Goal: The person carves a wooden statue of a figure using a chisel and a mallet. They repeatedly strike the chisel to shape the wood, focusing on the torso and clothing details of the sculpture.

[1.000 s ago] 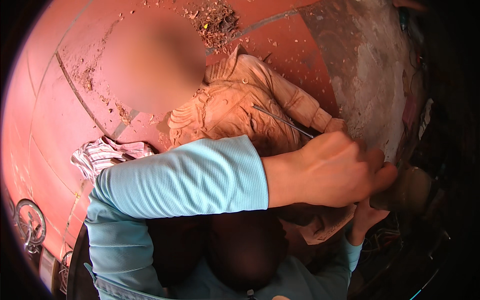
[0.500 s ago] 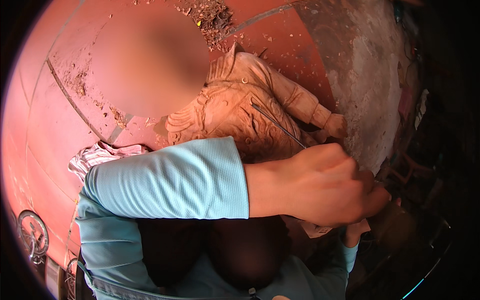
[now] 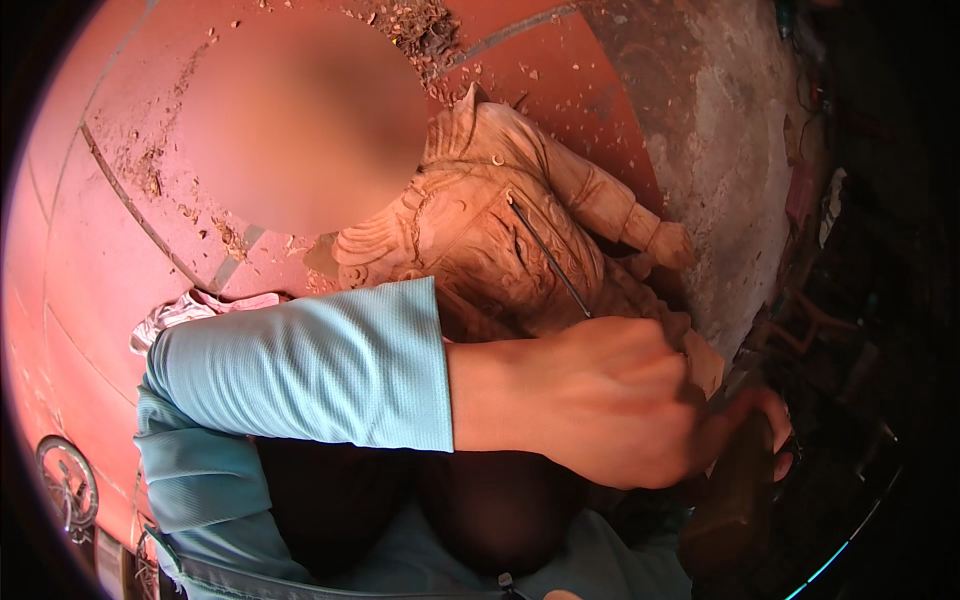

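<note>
A carved wooden figure (image 3: 490, 235) lies on the red floor, with folds and relief cut into its body and an outstretched arm. A blurred patch covers its upper left part. My left hand (image 3: 600, 400) reaches across from the left in a light blue sleeve, closed around a chisel (image 3: 550, 257). The thin metal shaft shows and its tip touches the carving; the handle is hidden in my fist. Beyond it, my right hand (image 3: 770, 430) shows only curled fingers, around what looks like a dark wooden mallet (image 3: 735, 490), close to my left fist.
Wood chips (image 3: 425, 35) are heaped behind the figure, with more scattered on the red tiles. Striped cloth (image 3: 185, 310) lies beyond my left sleeve. A bicycle wheel (image 3: 67, 480) shows at lower left. Rough grey concrete (image 3: 730, 150) borders the tiles at right, beside dark clutter.
The mallet has moved left and down, nearer my left fist, and now covers my right cuff. My left hand has shifted slightly left and down. The chisel tip stays on the carving.
</note>
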### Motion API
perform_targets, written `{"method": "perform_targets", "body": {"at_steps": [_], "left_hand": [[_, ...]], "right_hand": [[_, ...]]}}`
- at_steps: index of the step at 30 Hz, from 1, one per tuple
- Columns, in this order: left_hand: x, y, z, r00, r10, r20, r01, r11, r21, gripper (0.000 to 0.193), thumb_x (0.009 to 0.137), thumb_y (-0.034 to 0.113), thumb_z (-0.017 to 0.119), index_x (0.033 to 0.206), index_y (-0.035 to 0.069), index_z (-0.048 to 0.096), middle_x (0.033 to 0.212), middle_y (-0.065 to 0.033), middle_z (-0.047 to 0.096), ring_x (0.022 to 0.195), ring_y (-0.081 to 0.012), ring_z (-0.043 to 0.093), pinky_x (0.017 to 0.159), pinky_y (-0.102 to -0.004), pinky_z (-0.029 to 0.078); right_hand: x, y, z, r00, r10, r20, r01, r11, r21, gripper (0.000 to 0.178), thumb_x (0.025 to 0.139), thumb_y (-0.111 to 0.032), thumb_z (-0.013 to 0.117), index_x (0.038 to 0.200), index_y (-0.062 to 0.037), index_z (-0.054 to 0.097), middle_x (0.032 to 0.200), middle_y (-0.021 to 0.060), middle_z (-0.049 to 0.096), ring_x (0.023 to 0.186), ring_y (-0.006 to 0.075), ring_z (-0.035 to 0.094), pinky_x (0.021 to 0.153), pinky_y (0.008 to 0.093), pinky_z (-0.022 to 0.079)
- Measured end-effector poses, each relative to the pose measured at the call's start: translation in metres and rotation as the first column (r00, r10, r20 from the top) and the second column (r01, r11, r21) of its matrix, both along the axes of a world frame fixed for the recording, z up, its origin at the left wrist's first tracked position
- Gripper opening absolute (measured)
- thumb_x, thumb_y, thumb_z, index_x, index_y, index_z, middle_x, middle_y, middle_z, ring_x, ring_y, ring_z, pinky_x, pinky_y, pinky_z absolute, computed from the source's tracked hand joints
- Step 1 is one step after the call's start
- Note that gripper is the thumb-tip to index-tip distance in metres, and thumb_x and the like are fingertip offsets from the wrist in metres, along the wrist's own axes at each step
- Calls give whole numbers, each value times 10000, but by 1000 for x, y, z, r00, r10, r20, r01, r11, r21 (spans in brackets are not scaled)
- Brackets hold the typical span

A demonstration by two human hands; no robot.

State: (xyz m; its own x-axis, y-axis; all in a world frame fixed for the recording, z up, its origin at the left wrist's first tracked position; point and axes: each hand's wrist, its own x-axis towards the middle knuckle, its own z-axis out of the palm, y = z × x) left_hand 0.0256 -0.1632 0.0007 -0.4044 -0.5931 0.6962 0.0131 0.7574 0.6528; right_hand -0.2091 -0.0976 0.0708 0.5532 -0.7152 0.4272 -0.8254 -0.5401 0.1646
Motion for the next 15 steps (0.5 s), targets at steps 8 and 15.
{"method": "perform_targets", "body": {"at_steps": [8,15], "left_hand": [[13,10,-5,986,158,-50,-162,982,-100,190,527,363,496,568,216,382,533,73,309,560,-124,314,512,-257,269],[35,3,-5,981,-195,-10,195,981,-22,187,603,312,550,554,206,404,510,72,341,537,-133,335,462,-278,265]], "right_hand": [[10,9,20,1000,-11,-11,11,1000,-25,1023,758,161,511,1437,-422,17,896,134,510,657,256,512,537,368,432],[34,3,31,992,-40,-122,32,997,-70,1034,774,142,479,1432,-470,-34,861,122,493,615,242,477,522,370,423]]}}
